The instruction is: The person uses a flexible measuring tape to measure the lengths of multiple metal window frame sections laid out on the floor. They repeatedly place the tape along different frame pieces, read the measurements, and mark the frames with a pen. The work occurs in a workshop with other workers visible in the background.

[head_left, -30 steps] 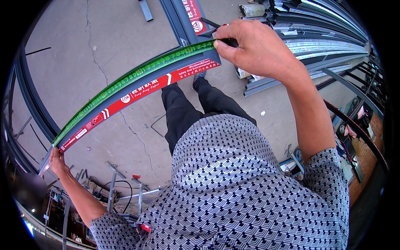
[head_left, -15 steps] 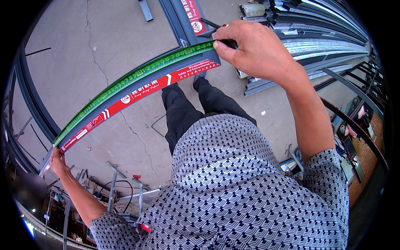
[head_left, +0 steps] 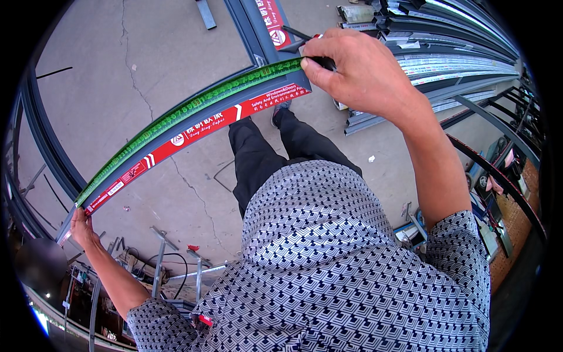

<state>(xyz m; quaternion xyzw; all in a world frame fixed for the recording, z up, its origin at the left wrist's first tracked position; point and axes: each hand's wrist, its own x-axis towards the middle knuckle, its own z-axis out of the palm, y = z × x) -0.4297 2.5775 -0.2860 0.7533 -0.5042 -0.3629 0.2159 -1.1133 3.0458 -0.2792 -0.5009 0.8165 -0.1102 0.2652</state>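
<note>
1. Green measuring tape (head_left: 196, 101) is stretched between the two hands as a bright strip with dark graduations; it is laid along the upper edge of a dark grey profile (head_left: 187, 121), above the floor (head_left: 193, 47).
2. Its right end is pinched by the grip of the right hand (head_left: 363, 73), between thumb and forefinger; a black object (head_left: 324, 61), perhaps the tape's case, is mostly hidden there.
3. Its left end is pinched at the profile's end by the grip of the left hand (head_left: 83, 229).
4. Along the profile, a long red label (head_left: 264, 103) is carried, printed with white lettering, a round emblem and chevrons.
</note>
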